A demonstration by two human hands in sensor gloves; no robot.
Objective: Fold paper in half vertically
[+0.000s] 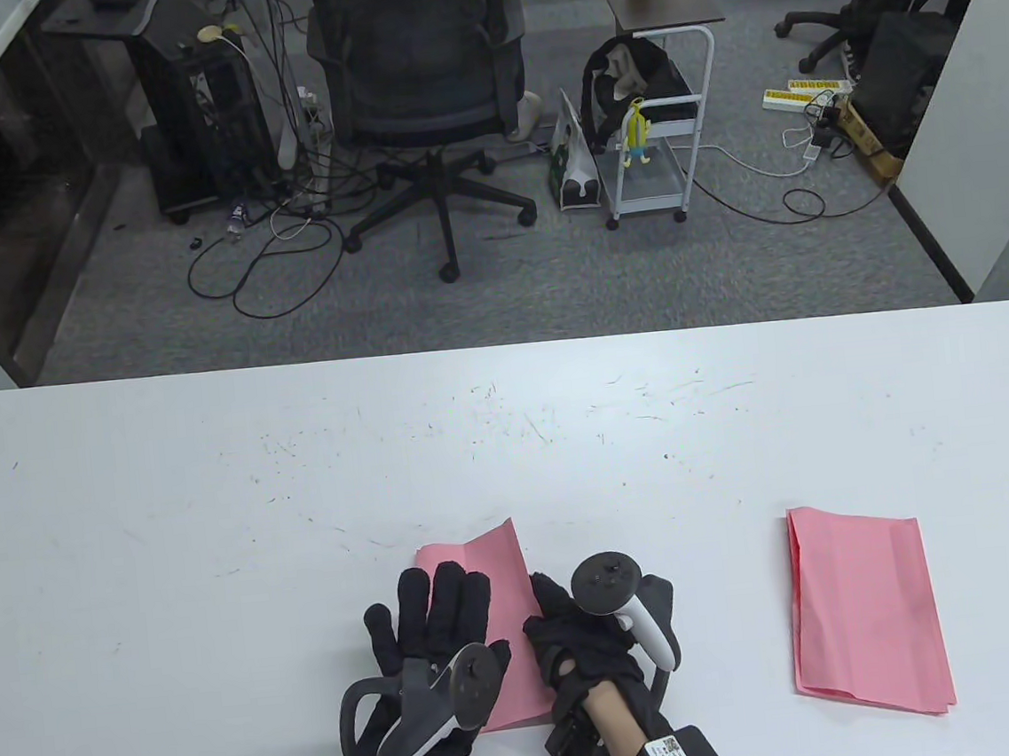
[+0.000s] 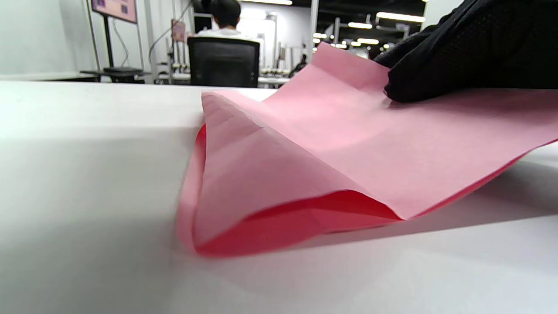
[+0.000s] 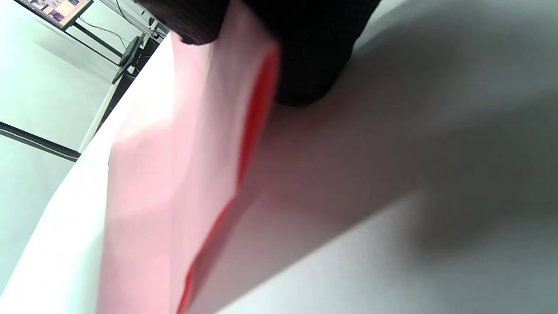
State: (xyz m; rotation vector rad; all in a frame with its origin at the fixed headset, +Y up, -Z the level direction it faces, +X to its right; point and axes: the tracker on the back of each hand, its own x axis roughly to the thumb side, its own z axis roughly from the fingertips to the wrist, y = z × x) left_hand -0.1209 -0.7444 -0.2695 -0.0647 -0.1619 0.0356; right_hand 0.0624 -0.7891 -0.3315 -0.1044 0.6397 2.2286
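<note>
A pink paper (image 1: 497, 575) lies doubled over near the table's front edge. My left hand (image 1: 434, 621) rests flat on its left part with the fingers spread. My right hand (image 1: 573, 630) touches the paper's right edge. In the left wrist view the paper (image 2: 331, 152) is loosely folded, its left fold bulging and the layers gaping apart, with gloved fingers (image 2: 457, 52) pressing on top. In the right wrist view the paper (image 3: 174, 174) stands on edge beside a gloved fingertip (image 3: 305, 56).
A second pink paper (image 1: 865, 606), folded, lies to the right on the white table (image 1: 303, 504). An office chair (image 1: 426, 73) and a small cart (image 1: 659, 131) stand on the floor beyond the table's far edge.
</note>
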